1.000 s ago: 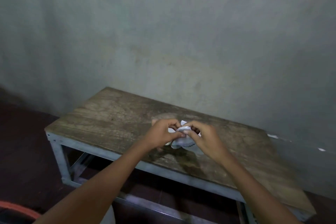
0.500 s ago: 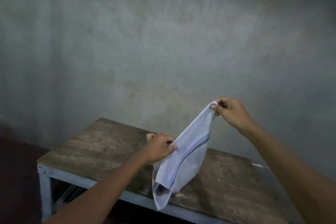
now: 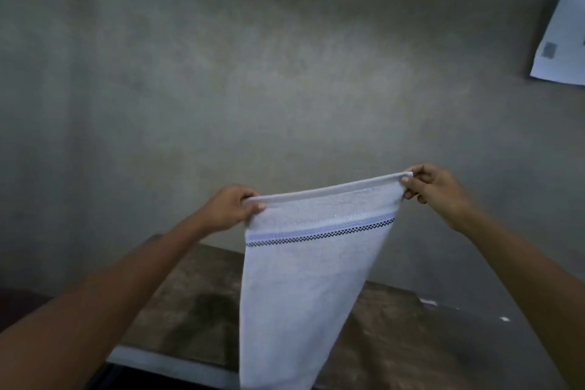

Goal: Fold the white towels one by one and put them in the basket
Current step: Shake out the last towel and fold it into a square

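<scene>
A white towel (image 3: pixel 304 282) with a pale blue band and a dark checked stripe near its top hangs spread out in the air in front of me. My left hand (image 3: pixel 229 209) pinches its upper left corner. My right hand (image 3: pixel 433 188) pinches the upper right corner, slightly higher. The top hem is stretched taut between them. The towel's lower end drops past the bottom of the view, in front of the wooden table (image 3: pixel 395 336). No basket is in view.
The wooden table with a pale metal frame (image 3: pixel 164 361) stands against a grey plaster wall (image 3: pixel 253 73). A white sheet of paper (image 3: pixel 563 35) hangs on the wall at the upper right. Small white specks lie behind the table's right end.
The bunched towel was lifted from the table and opened out. My left hand rose to the other top corner and both hands pulled apart. The view tilted upward.
</scene>
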Motion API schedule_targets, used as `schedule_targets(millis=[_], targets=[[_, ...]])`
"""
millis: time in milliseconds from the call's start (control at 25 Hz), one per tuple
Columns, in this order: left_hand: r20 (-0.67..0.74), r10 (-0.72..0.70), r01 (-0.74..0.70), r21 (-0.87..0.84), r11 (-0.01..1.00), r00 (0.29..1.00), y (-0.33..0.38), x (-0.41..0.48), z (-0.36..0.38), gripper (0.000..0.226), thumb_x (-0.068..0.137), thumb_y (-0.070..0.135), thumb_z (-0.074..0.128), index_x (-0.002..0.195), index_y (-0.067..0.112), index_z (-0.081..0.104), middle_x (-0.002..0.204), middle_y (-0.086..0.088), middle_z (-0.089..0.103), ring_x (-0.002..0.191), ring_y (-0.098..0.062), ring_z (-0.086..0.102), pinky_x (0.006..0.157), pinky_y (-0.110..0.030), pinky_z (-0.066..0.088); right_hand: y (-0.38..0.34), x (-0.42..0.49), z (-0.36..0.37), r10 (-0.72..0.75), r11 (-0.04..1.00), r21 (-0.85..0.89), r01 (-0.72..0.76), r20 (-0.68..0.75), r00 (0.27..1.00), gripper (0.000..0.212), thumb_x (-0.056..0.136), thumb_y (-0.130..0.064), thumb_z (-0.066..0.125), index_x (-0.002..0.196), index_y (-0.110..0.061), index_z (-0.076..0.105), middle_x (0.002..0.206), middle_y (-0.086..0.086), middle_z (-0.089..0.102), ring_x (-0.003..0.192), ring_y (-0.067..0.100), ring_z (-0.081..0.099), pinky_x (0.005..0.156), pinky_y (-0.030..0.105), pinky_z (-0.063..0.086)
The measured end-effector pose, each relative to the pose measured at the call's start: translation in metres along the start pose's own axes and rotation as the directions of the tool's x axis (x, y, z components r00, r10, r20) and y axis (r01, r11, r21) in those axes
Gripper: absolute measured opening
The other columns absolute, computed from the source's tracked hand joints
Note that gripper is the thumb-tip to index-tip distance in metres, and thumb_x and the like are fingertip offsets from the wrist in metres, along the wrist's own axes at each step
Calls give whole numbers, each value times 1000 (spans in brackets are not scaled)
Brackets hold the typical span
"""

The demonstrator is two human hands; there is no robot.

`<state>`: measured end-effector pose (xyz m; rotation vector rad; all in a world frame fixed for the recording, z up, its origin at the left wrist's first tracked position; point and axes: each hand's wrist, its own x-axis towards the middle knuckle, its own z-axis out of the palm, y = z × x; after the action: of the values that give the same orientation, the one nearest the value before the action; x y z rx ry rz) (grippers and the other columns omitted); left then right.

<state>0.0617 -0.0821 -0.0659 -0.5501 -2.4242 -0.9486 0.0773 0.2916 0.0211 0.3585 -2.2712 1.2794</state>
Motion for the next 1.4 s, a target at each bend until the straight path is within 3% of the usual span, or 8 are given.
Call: schedule_targets(millis=[280, 520, 720, 840, 960, 1080, 1240, 1400], targets=[[-170, -53, 50, -17, 999, 984, 36, 36, -53, 14, 83, 16, 70, 70, 12, 69, 37, 10, 55, 35, 2, 48, 40, -8, 32, -14, 4, -19, -23, 997, -78, 23, -7, 1000, 17, 92, -7, 54, 78, -17, 53, 62, 8, 60, 46, 7, 55, 42, 16, 36], [-9, -254, 182, -672, 718, 967, 85, 63, -76, 4, 85, 9, 65, 84, 8, 61, 51, 3, 66, 52, -3, 66, 45, -11, 48, -43, 21, -45, -5, 983, 181, 40, -194, 981, 19, 91, -4, 52, 77, -16, 51, 63, 9, 53, 35, 6, 51, 34, 15, 31], [332, -313, 441, -445, 780, 890, 68, 81, -79, 4, 85, 10, 63, 85, 6, 64, 54, 0, 67, 48, -2, 63, 44, -12, 49, -23, 36, -27, 230, 951, 218, -221, -15, 973, 19, 90, -3, 53, 76, -16, 50, 63, 6, 49, 31, 5, 50, 33, 11, 31], [309, -446, 538, -364, 760, 840, 41, 95, -51, 8, 84, 6, 66, 84, -2, 63, 66, -15, 71, 60, -14, 70, 54, -20, 58, 5, 49, -9, 346, 917, 161, -364, 128, 929, 20, 93, -2, 49, 78, -15, 48, 68, 8, 59, 46, 8, 65, 41, 16, 48], [0, -377, 359, -310, 880, 926, 26, 118, -39, 16, 80, 12, 72, 73, -1, 67, 81, -26, 70, 76, -28, 67, 74, -37, 57, 7, 78, -6, 245, 965, 94, -246, 24, 969, 20, 94, -6, 48, 77, -15, 50, 81, 11, 62, 61, 13, 67, 59, 23, 54], [-357, -152, 46, -289, 956, 922, 56, 139, -67, 14, 82, 21, 71, 73, 11, 68, 68, -13, 64, 65, -18, 53, 66, -30, 46, -34, 105, -25, -26, 1000, -1, 27, -264, 964, 11, 92, -12, 53, 82, -13, 58, 83, 9, 58, 78, 21, 55, 74, 34, 46], [-465, 2, -229, -433, 872, 886, 112, 152, -120, 8, 85, 13, 67, 78, 16, 65, 72, -3, 63, 70, -17, 56, 77, -33, 50, -89, 113, -58, -202, 965, 69, 252, -415, 887, 6, 92, -12, 51, 95, -16, 55, 93, 6, 58, 89, 19, 54, 92, 43, 48], [-394, 17, -212, -457, 864, 919, 126, 124, -132, 7, 86, 12, 65, 79, 13, 62, 74, -5, 66, 73, -18, 62, 77, -29, 56, -97, 86, -65, -185, 962, 121, 243, -362, 913, 16, 93, -9, 50, 82, -20, 53, 86, 3, 59, 88, 21, 58, 86, 40, 50]])
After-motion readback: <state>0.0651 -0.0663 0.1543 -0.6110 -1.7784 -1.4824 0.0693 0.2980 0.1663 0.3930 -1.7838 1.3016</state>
